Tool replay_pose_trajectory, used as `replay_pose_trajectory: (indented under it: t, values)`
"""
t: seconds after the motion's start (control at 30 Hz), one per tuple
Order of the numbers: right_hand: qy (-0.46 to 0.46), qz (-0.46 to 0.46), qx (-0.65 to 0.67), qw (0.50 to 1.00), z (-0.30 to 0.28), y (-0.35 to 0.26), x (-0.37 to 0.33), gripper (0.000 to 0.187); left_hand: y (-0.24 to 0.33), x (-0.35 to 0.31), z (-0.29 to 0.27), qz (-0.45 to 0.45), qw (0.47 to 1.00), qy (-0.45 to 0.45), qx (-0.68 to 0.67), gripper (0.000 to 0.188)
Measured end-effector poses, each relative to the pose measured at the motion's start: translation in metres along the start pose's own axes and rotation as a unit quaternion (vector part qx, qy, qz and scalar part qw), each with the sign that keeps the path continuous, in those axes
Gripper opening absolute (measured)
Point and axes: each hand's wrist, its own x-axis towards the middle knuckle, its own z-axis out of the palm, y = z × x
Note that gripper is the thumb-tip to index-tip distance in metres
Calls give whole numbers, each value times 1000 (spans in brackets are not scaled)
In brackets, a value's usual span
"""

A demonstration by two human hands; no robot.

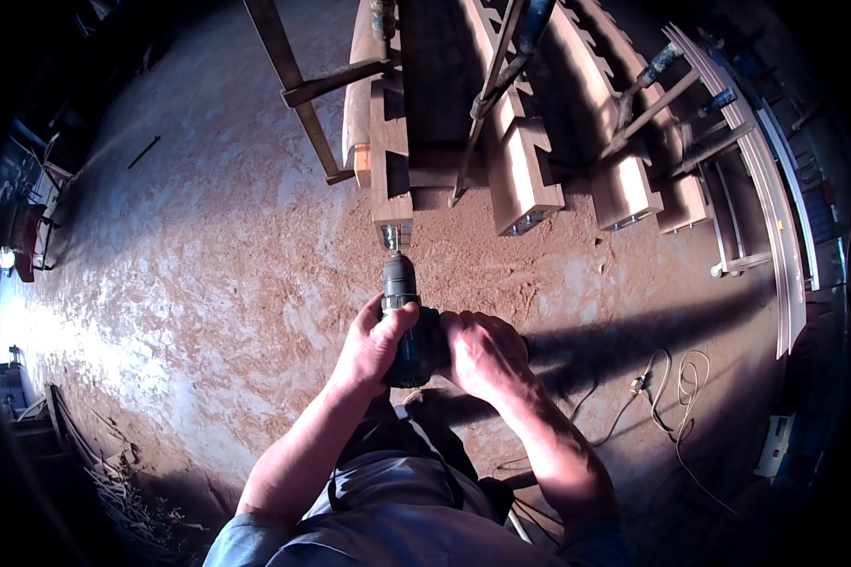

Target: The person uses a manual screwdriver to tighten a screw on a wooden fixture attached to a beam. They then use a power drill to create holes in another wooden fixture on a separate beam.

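Observation:
A dark power drill (400,280) points away from me at the end of a notched wooden beam (390,197). Its bit meets a small metal fitting (393,232) on the beam's end face; how deep it sits I cannot tell. My left hand (373,342) wraps round the drill's body behind the chuck, thumb on top. On the other side my right hand (487,355) is closed round the rear handle, which it mostly hides. A long bar clamp (303,111) stands against the beam's left side.
Several more notched beams, among them one in the middle (522,180) and one further right (624,189), lie alongside, with clamps between them. Long pale boards (761,180) lean at the far right. A loose cable (667,397) curls on the sawdust-strewn floor (255,283). Scrap strips (128,496) are heaped lower left.

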Motion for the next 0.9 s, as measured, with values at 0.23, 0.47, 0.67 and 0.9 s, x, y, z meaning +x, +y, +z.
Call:
replay_pose_trajectory:
  t: [0.23, 0.47, 0.67, 0.9]
  values:
    - [-3, 17, 1, 1000, -1, -3, 5, 27, 7, 4, -2, -6, 1000, 3, 23, 56]
    - [-11, 20, 18, 1000, -1, -1, 8, 27, 16, 4, 3, -6, 1000, 8, 25, 51]
    - [-26, 24, 21, 999, -3, 1, 12, 43, 15, 9, -1, 0, 999, -9, 33, 51]
    - [-26, 34, 25, 999, -3, 5, 15, 52, 21, 9, 7, -2, 999, 18, 40, 53]
